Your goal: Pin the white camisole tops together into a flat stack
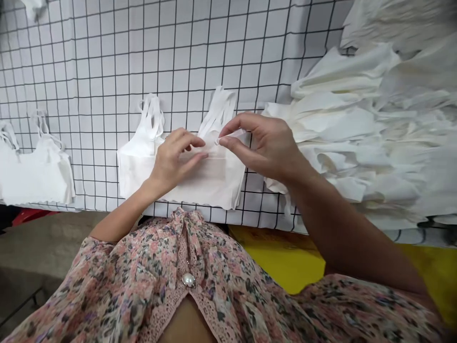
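In front of me lies a stack of white strapped bra tops (185, 193), flat on the cloth, with the straps pointing away from me. My right hand (266, 143) is above the right cup, thumb and forefinger pinched on the end of a thin white strap (237, 137). Over the middle of the stack is my left hand (176, 159); its thumb and forefinger are apart, with nothing visible between them. The fingertips of both hands nearly meet. Whether the left hand's lower fingers touch the fabric, I cannot tell.
A black-and-white grid cloth (178, 52) covers the table. To the right spreads a large loose heap of white fabric pieces (357, 128). Another stack of white strapped tops (35, 171) lies at the left. Something yellow (285, 264) is below the table edge.
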A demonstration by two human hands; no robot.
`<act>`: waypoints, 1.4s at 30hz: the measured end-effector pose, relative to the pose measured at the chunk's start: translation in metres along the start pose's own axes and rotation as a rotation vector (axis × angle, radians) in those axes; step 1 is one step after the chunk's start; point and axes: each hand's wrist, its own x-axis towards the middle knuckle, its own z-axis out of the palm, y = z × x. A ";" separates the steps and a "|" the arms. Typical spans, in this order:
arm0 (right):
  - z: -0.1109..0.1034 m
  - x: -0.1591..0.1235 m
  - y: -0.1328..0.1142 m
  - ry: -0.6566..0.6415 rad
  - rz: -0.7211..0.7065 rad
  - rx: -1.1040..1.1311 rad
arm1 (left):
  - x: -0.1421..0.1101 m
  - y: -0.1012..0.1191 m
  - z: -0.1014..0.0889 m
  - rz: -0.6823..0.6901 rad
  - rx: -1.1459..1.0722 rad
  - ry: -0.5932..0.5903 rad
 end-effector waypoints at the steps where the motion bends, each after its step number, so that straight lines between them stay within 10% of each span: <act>1: -0.003 0.001 0.002 -0.058 -0.020 -0.067 | -0.004 -0.003 0.000 0.011 0.129 -0.038; 6: -0.008 0.010 0.012 -0.280 -0.092 -0.340 | -0.014 -0.008 0.004 -0.078 0.453 -0.163; 18: 0.005 0.016 0.013 -0.519 -0.316 -0.416 | -0.021 -0.010 0.009 -0.044 0.325 -0.217; 42: 0.004 0.019 0.017 -0.597 -0.356 -0.310 | -0.022 -0.015 0.008 -0.006 0.177 -0.214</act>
